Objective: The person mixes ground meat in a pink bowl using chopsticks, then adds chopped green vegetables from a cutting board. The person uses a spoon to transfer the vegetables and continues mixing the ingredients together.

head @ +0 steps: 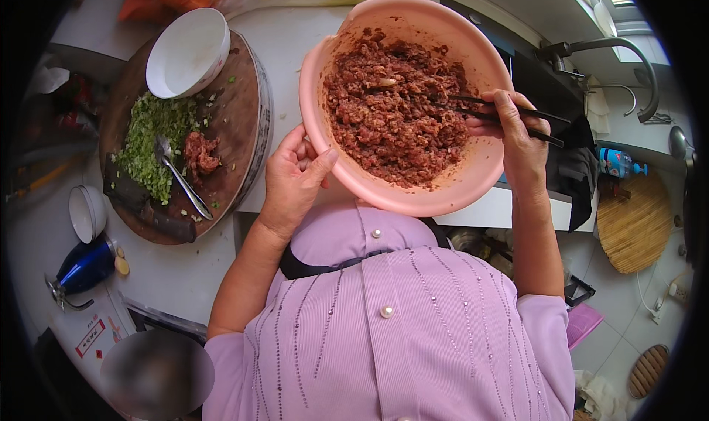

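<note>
A pink plastic basin (481,185) stands before me, tilted a little towards me and holding a mass of brownish-red minced meat (396,111). My left hand (296,177) grips the basin's near-left rim, thumb over the edge and fingers outside. In my right hand (515,124) is a pair of dark chopsticks (540,127), their tips sunk in the mince and hidden there. Left of the basin lies a round wooden chopping board (232,116). On it are chopped green vegetable (147,144), a small lump of raw mince (200,154), a metal spoon (180,177) and a white bowl (188,52).
A cleaver (147,210) lies along the board's near-left edge. Beyond it are small white bowls (87,213) and a blue vacuum jug (86,268). At right are a dark tap (615,44), a blue-labelled bottle (620,163) and a round slatted mat (634,224).
</note>
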Motion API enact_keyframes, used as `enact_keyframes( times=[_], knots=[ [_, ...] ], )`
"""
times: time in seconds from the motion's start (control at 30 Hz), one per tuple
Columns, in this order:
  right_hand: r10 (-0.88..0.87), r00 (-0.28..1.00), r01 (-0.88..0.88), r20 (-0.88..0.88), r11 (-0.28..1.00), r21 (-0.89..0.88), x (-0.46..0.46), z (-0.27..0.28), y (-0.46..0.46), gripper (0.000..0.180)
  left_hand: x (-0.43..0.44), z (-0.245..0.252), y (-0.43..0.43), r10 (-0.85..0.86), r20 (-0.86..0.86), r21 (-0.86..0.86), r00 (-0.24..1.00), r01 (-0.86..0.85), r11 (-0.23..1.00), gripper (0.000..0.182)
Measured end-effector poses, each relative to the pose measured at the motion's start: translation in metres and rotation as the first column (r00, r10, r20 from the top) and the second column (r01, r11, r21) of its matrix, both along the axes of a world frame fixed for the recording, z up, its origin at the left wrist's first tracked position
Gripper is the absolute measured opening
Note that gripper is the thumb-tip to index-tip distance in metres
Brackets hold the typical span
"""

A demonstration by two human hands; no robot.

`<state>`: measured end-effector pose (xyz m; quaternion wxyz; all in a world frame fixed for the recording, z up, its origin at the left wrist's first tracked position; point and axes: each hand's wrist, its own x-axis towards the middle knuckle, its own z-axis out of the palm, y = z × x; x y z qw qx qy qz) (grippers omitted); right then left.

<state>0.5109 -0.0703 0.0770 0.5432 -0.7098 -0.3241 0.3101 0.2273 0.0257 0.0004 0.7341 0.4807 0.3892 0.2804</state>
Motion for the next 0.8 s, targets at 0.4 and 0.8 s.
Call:
enact_keyframes(
  times=[0.4, 0.8],
  knots=[
    [0.124, 0.992, -0.125, 0.037, 0.992, 0.013, -0.016, -0.015, 0.033, 0.024, -0.001, 0.000, 0.001, -0.003, -0.020, -0.001, 1.000, 0.003, 1.000, 0.049],
    [0.031, 0.891, -0.006, -0.454, 0.998, 0.057, 0.017, -0.017, 0.002, 0.030, -0.001, -0.003, 0.000, -0.002, 0.000, 0.020, 1.000, 0.002, 1.000, 0.049]
  ],
)
